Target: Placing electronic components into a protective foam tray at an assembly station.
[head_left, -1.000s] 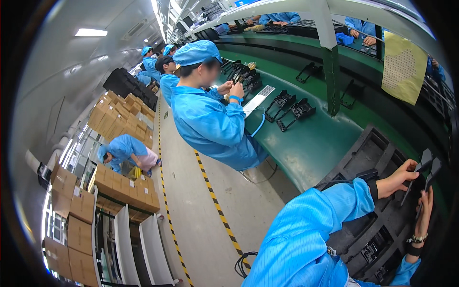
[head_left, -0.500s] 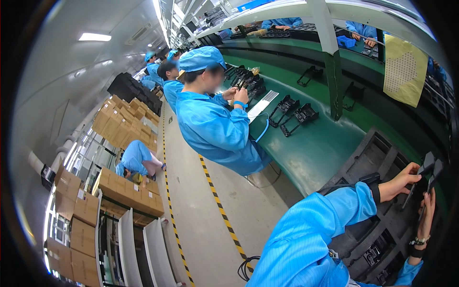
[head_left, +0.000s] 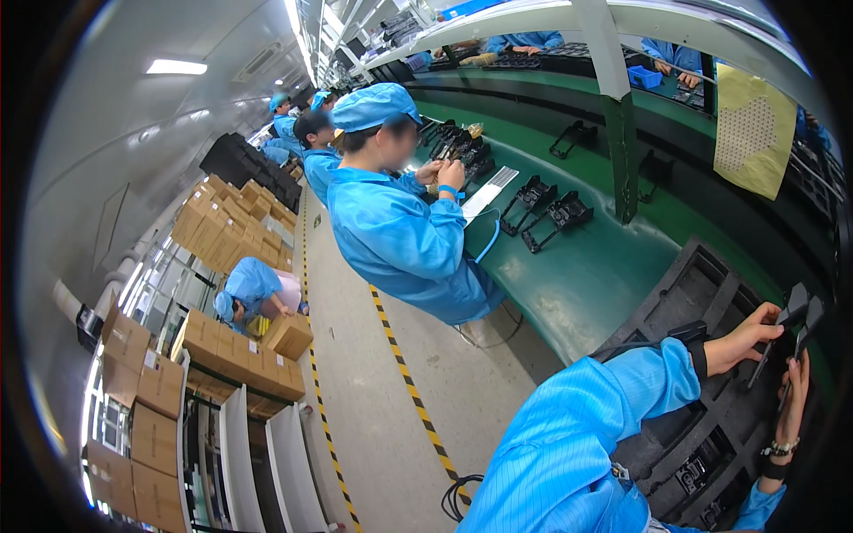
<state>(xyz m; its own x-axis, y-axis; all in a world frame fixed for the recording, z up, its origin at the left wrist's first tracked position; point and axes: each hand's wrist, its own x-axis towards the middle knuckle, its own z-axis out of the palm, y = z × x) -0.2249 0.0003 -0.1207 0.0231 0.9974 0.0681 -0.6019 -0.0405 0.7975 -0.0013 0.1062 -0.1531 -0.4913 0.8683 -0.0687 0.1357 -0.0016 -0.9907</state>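
At the far right, my left hand [head_left: 745,340] pinches the near end of a black frame-like part with flat grey arms [head_left: 802,313]. My right hand [head_left: 793,400], with a beaded bracelet and a dark band at the wrist, grips the same part from below, its fingers upright along it. The part is held tilted above a black foam tray [head_left: 662,313] with compartments. Low in that tray lies a black and silver assembly [head_left: 696,471]. My left wrist wears a black band joined to a cable. The picture's rim darkens the part's far side.
Black frame parts [head_left: 557,218] lie on the green bench [head_left: 569,284], near a white strip sheet [head_left: 489,197]. A co-worker in blue [head_left: 400,213] sits left of the bench. A green-grey post [head_left: 619,133] rises behind it. Cartons [head_left: 235,351] and another crouching person [head_left: 253,289] are across the aisle.
My hands and the part stay almost still. Across the aisle, the crouching person has raised their head and shoulders, and a carton now stands out beside their hand. The seated co-worker's hands shift slightly.
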